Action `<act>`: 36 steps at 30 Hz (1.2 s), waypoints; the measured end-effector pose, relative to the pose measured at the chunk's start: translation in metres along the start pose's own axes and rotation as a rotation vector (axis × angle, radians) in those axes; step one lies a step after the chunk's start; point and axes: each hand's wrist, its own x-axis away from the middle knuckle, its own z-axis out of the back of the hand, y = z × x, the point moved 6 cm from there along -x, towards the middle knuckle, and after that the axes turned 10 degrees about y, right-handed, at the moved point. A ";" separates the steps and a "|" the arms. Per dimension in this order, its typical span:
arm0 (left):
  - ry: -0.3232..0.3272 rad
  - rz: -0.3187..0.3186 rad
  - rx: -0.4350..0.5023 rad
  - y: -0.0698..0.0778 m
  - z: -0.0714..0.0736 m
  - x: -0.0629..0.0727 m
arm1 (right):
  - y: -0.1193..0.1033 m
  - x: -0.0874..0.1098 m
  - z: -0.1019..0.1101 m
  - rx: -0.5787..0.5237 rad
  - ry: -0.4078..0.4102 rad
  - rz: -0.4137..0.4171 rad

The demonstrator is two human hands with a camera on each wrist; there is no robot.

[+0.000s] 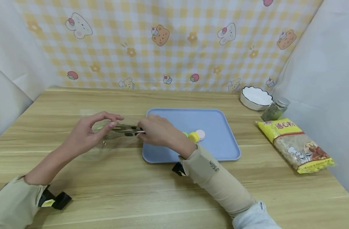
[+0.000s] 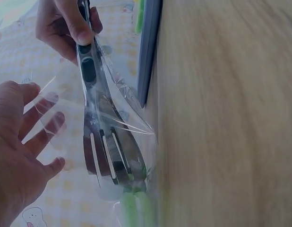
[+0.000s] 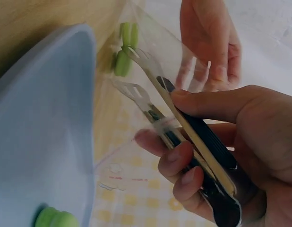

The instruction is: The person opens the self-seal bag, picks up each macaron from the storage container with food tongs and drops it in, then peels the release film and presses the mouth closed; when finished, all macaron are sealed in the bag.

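My right hand (image 1: 157, 128) grips metal tongs (image 3: 210, 139) with black handle pads, its thumb on one arm and fingers round the other. The slotted tong ends reach into a clear plastic bag (image 1: 91, 154). Green macarons (image 3: 123, 61) lie in the bag, right by the tong tips in the right wrist view. Beside the tongs, my left hand (image 2: 21, 142) has its fingers spread against the clear film, thumb apart from them. On the blue tray (image 1: 211, 121) sit a yellow macaron (image 1: 194, 137), a pale pink macaron (image 1: 201, 135) and a green macaron (image 3: 56, 218), partly hidden by my right arm in the head view.
At the right stands a white scalloped dish (image 1: 256, 98), with a silver-lidded jar of dried herbs (image 1: 274, 109) leaning by it. A yellow pasta bag (image 1: 297, 146) lies in front of them. A checked cloth (image 1: 174, 57) hangs behind the wooden table (image 1: 128, 197).
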 end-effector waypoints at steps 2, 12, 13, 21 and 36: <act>0.013 0.010 -0.016 -0.001 0.001 -0.001 | 0.002 0.004 0.003 0.000 -0.011 0.006; 0.027 0.095 -0.053 -0.008 0.001 0.002 | 0.026 0.052 0.040 -0.069 0.011 0.056; 0.028 0.104 -0.056 -0.008 0.000 0.002 | 0.030 0.060 0.046 -0.084 0.028 0.073; 0.051 0.143 -0.080 -0.012 -0.004 0.004 | 0.086 0.132 0.094 -0.183 0.079 -0.010; 0.147 0.136 -0.122 -0.013 0.002 0.006 | 0.159 0.204 0.135 0.004 0.086 -0.308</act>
